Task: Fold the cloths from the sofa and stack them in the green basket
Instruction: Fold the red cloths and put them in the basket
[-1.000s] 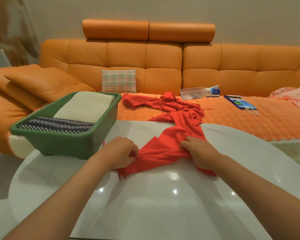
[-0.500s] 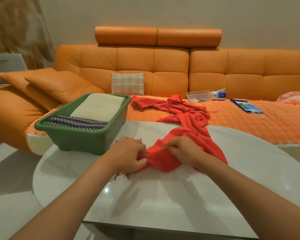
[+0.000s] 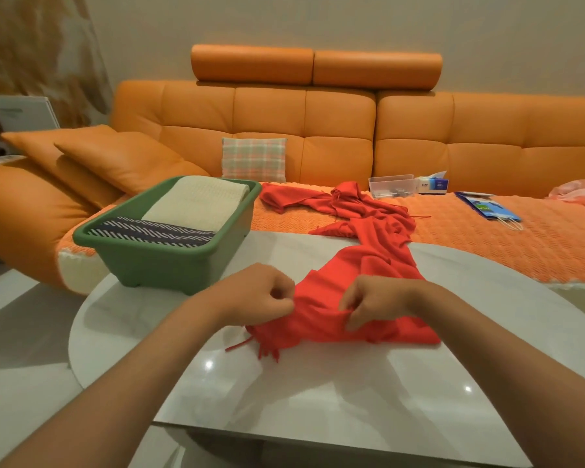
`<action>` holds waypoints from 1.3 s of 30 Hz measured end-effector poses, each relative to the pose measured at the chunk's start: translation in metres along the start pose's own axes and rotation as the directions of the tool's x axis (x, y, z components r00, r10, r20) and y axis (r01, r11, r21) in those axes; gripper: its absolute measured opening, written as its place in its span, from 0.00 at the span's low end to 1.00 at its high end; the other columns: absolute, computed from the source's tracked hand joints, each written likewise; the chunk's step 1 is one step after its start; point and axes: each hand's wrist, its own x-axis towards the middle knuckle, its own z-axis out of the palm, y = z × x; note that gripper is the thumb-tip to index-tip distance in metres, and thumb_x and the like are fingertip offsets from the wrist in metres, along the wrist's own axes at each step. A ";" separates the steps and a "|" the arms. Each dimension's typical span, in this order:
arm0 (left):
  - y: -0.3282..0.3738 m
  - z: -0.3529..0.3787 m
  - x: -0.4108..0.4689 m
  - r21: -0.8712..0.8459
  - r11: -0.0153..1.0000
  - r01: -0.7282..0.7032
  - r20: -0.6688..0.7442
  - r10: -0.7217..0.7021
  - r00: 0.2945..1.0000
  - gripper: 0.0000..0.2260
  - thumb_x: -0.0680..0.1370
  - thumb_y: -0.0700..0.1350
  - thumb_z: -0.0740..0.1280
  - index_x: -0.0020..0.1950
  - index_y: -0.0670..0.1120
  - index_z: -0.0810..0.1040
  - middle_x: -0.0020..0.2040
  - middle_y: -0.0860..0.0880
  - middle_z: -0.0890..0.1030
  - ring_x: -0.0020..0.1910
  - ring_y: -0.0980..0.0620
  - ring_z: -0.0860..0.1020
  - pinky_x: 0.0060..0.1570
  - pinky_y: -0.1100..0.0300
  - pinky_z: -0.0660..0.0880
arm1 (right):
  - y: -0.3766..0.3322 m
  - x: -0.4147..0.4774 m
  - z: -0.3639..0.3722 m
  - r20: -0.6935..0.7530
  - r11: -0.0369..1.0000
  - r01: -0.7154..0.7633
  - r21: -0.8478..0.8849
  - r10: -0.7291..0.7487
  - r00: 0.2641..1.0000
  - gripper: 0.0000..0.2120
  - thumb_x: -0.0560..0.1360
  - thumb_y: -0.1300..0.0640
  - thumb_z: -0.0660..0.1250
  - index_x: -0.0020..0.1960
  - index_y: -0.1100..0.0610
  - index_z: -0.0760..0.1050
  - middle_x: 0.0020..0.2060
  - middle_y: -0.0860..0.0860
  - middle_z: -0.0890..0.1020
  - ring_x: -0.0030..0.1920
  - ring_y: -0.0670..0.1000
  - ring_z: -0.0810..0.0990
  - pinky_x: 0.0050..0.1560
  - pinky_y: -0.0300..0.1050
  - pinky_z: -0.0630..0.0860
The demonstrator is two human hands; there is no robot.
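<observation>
White glossy table (image 3: 318,393) stood before the orange sofa (image 3: 335,136). On it the left hand (image 3: 257,295) and right hand (image 3: 375,302) each pinched the fringed end of the red cloth (image 3: 362,265), which trailed back onto the sofa. The green basket (image 3: 169,258) held two folded cloths

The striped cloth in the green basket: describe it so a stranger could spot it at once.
Find the long orange sofa; before its left end a green basket sits on the white table. Of the two folded cloths inside, the striped cloth lies at the near end. It is dark with rows of white dashes, while the cream cloth behind it is plain.
</observation>
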 end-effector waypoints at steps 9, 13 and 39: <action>-0.022 0.022 0.008 0.245 0.944 0.222 -0.124 -0.197 0.973 0.08 0.80 0.49 0.63 0.55 0.56 0.80 0.53 0.54 0.81 0.45 0.55 0.80 0.45 0.59 0.73 | -0.001 0.044 0.010 -0.447 0.966 -0.036 -0.255 -0.085 0.891 0.17 0.76 0.63 0.61 0.59 0.49 0.83 0.55 0.46 0.84 0.51 0.43 0.82 0.54 0.46 0.77; -0.039 0.031 0.024 0.471 0.829 0.302 -0.071 -0.306 0.950 0.17 0.77 0.58 0.65 0.65 0.59 0.76 0.60 0.53 0.76 0.59 0.48 0.77 0.51 0.56 0.72 | 0.020 0.072 0.030 -0.364 0.832 -0.188 -0.522 -0.018 0.931 0.23 0.81 0.54 0.60 0.75 0.41 0.65 0.65 0.53 0.72 0.61 0.60 0.77 0.56 0.51 0.74; -0.024 0.079 0.106 0.488 0.840 0.237 0.216 -0.379 0.900 0.34 0.77 0.67 0.58 0.80 0.63 0.49 0.82 0.52 0.48 0.79 0.41 0.52 0.74 0.39 0.56 | 0.102 0.023 -0.026 -0.614 0.968 -0.205 -0.147 0.074 0.786 0.29 0.80 0.57 0.62 0.79 0.49 0.60 0.76 0.50 0.67 0.74 0.54 0.67 0.71 0.42 0.61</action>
